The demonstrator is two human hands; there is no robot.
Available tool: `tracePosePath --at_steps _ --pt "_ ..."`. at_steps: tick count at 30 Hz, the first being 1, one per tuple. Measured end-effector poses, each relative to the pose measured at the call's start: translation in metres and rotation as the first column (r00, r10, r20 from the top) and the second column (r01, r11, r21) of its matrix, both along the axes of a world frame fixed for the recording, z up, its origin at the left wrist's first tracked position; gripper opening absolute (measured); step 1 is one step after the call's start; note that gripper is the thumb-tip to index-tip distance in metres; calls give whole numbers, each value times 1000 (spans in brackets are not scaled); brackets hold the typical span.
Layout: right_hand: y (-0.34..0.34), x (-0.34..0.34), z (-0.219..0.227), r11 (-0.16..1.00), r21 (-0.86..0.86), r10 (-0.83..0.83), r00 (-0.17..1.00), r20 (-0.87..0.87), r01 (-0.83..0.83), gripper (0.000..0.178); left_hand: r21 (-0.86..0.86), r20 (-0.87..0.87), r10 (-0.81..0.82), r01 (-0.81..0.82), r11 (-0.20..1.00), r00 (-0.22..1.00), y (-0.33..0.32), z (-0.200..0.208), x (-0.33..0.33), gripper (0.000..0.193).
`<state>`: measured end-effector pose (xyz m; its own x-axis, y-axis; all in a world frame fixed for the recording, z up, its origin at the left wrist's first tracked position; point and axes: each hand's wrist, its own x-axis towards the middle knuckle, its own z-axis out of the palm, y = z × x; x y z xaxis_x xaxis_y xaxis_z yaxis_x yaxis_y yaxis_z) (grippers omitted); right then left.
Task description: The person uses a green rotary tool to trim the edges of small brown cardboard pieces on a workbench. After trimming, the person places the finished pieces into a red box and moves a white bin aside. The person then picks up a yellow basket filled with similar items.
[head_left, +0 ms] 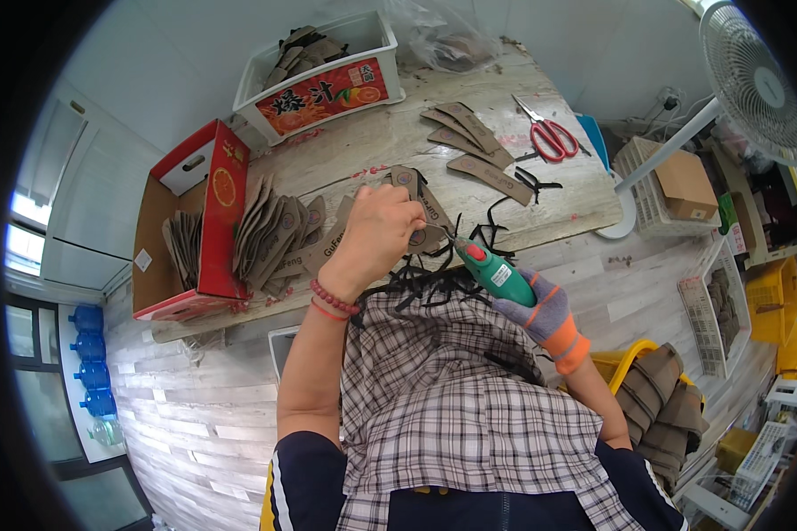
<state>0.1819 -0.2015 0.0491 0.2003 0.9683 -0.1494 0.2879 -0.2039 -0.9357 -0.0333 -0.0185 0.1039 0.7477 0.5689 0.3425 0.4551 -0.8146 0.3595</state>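
Note:
My left hand, bare with red bracelets at the wrist, is closed over brown printed fabric strips; what its fingers pinch is hidden. A thin metal tip reaches toward those fingers from a green handheld tool with a red button. My right hand, in a grey and orange glove, wraps round that tool. Short black cords lie tangled below the tip, along the table's near edge and on my plaid apron.
On the wooden table are a red box of brown strips, a white bin, loose strips and red-handled scissors. A fan stands at the right, a yellow basket with brown pieces below it.

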Motion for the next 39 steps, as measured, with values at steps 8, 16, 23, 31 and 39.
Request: tracePosePath --at_steps 8,16,23,31,39 --pt "-1 4 -1 1000 16 20 1000 -13 -20 59 -5 -44 -88 88 996 995 1 -1 4 9" --pt "1 -7 -8 997 18 -68 989 -129 71 58 -547 20 202 -159 822 979 2 -12 -7 15" --pt "-1 3 -15 987 -3 -160 986 -53 161 55 2 -44 675 -675 738 737 44 -65 -27 26" --pt "2 -5 -9 982 -63 -179 983 -28 177 54 -36 127 742 -745 666 658 66 -107 57 33" --pt "12 -15 -1 974 7 -226 969 -98 228 50 -742 670 696 238 627 257 17 -54 60 13"
